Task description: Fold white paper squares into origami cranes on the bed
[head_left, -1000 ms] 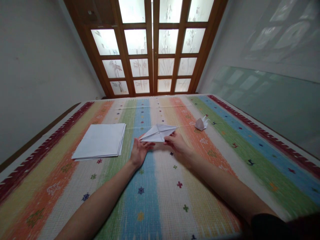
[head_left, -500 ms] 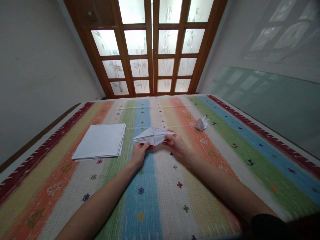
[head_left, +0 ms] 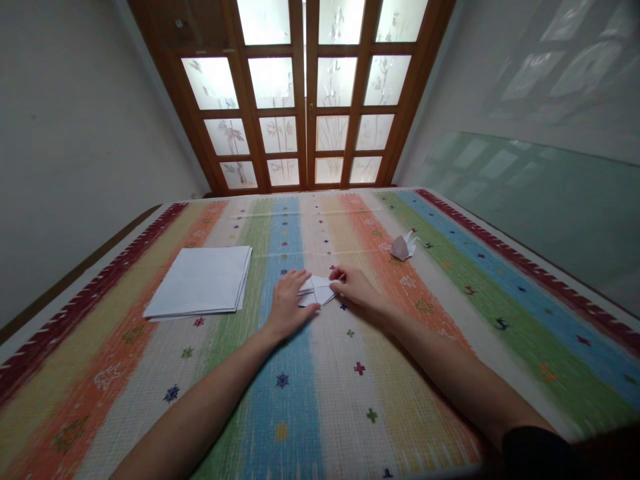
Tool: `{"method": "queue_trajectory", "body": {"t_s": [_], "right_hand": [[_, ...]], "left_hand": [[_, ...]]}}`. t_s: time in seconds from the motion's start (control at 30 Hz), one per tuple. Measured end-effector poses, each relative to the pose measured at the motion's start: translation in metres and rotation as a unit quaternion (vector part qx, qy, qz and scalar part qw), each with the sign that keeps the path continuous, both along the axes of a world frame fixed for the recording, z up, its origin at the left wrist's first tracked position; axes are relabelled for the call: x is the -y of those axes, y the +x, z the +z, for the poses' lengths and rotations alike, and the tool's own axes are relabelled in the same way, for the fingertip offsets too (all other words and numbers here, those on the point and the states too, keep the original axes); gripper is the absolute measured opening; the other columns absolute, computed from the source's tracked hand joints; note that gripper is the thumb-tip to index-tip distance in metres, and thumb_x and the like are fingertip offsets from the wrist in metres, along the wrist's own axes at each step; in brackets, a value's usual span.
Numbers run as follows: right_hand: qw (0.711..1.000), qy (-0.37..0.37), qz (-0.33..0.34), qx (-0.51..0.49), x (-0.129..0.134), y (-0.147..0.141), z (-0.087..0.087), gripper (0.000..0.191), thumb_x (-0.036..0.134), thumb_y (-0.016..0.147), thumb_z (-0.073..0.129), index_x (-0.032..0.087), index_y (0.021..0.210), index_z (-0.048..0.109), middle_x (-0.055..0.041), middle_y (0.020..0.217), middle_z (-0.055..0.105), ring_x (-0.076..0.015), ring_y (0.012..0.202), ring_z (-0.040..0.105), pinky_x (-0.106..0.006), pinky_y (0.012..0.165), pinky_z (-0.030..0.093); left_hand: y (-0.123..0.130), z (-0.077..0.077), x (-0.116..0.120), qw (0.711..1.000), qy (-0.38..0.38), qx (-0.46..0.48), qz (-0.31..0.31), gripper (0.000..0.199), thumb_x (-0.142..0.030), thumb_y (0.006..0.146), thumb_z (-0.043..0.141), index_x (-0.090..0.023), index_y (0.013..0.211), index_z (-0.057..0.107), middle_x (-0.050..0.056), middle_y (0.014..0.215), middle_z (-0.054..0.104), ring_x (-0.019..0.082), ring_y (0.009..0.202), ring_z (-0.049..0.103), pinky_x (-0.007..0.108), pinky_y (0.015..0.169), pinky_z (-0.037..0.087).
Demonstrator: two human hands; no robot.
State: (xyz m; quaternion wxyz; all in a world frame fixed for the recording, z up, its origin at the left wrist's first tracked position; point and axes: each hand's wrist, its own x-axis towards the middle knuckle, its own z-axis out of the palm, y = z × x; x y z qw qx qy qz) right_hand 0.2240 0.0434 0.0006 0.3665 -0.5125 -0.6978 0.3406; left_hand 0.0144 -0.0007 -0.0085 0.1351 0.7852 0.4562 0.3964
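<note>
A piece of white folded paper [head_left: 323,288] lies on the striped tablecloth in the middle, with creased edges and layered flaps showing. My left hand [head_left: 289,300] rests over its left part, fingers stretched forward and thumb spread along the near edge; it covers that end. At the right tip, my right hand [head_left: 353,287] pinches the paper between thumb and curled fingers.
A stack of white square paper sheets [head_left: 200,281] lies to the left. A finished-looking origami crane [head_left: 403,246] stands to the right on the tablecloth [head_left: 345,400]. Behind the table is a wooden door [head_left: 311,133] with frosted panes.
The folded paper was held up between both hands and now lies lower, on the cloth. My left hand went from pinching its near edge to lying over its left side.
</note>
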Motion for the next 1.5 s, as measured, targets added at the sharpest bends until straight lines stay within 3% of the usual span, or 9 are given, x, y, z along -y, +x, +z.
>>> {"method": "queue_trajectory", "body": {"t_s": [0.13,0.23,0.37,0.53,0.77,1.03,1.2,1.5], "right_hand": [[0.981,0.127,0.108,0.096,0.006,-0.001,0.006,0.026,0.003,0.067,0.057,0.017,0.086,0.068,-0.0085,0.096,0.065,-0.0215,0.097,0.057,-0.039,0.09,0.042],[0.967,0.118,0.194,0.116,0.009,-0.002,0.007,0.037,-0.002,0.064,0.054,0.017,0.092,0.069,-0.0064,0.094,0.066,-0.0192,0.092,0.059,-0.035,0.089,0.043],[0.96,0.121,0.22,0.124,0.011,-0.001,0.007,0.036,0.003,0.063,0.064,0.018,0.096,0.068,-0.006,0.1,0.066,-0.0202,0.095,0.058,-0.035,0.09,0.043],[0.96,0.119,0.218,0.131,0.01,-0.001,0.007,0.022,0.018,0.07,0.075,0.019,0.091,0.069,-0.0063,0.098,0.065,-0.0206,0.095,0.058,-0.036,0.089,0.043],[0.958,0.145,0.21,0.13,0.01,-0.002,0.004,0.005,0.023,0.08,0.07,0.018,0.079,0.069,-0.007,0.093,0.066,-0.0192,0.09,0.059,-0.035,0.086,0.044],[0.959,0.151,0.191,0.144,0.013,-0.005,0.003,0.01,0.014,0.08,0.063,0.017,0.072,0.067,-0.007,0.093,0.066,-0.0184,0.089,0.058,-0.034,0.085,0.044],[0.963,0.146,0.177,0.145,0.014,-0.007,0.004,0.01,0.012,0.078,0.062,0.017,0.07,0.066,-0.0065,0.09,0.065,-0.018,0.087,0.057,-0.033,0.084,0.044],[0.955,0.162,0.164,0.188,0.013,-0.005,0.007,0.011,0.008,0.073,0.06,0.016,0.071,0.067,-0.0071,0.084,0.064,-0.0191,0.081,0.056,-0.033,0.08,0.043]], "left_hand": [[0.003,0.002,0.003,0.988,-0.003,-0.141,-0.061,0.032,-0.028,0.076,0.073,-0.029,0.107,0.068,0.007,0.131,0.059,0.033,0.13,0.041,0.057,0.109,0.022],[0.004,0.003,0.004,0.985,-0.012,-0.158,-0.064,0.025,-0.029,0.081,0.068,-0.029,0.106,0.068,0.006,0.123,0.064,0.031,0.124,0.048,0.054,0.107,0.026],[0.002,0.003,0.002,0.986,-0.031,-0.152,-0.064,0.025,-0.032,0.082,0.066,-0.027,0.107,0.069,0.008,0.119,0.067,0.03,0.118,0.053,0.049,0.1,0.036],[0.0,0.0,-0.001,0.99,-0.034,-0.119,-0.066,0.023,-0.032,0.081,0.068,-0.027,0.103,0.071,0.007,0.116,0.069,0.028,0.114,0.057,0.045,0.099,0.039],[0.001,-0.001,-0.003,0.995,-0.029,-0.07,-0.071,0.015,-0.032,0.088,0.059,-0.027,0.089,0.073,0.006,0.1,0.073,0.025,0.103,0.063,0.042,0.095,0.043],[-0.002,-0.005,-0.006,0.997,-0.054,-0.053,-0.02,0.012,-0.025,0.084,0.06,-0.023,0.078,0.071,0.006,0.097,0.071,0.023,0.095,0.063,0.039,0.089,0.045],[-0.002,0.0,-0.004,0.997,-0.032,-0.066,0.023,0.013,-0.026,0.079,0.066,-0.021,0.068,0.071,0.006,0.085,0.067,0.024,0.088,0.059,0.039,0.083,0.042],[-0.006,0.001,-0.004,0.991,-0.049,-0.125,0.031,0.011,-0.026,0.081,0.066,-0.02,0.073,0.07,0.005,0.077,0.066,0.023,0.079,0.059,0.034,0.074,0.038]]}}
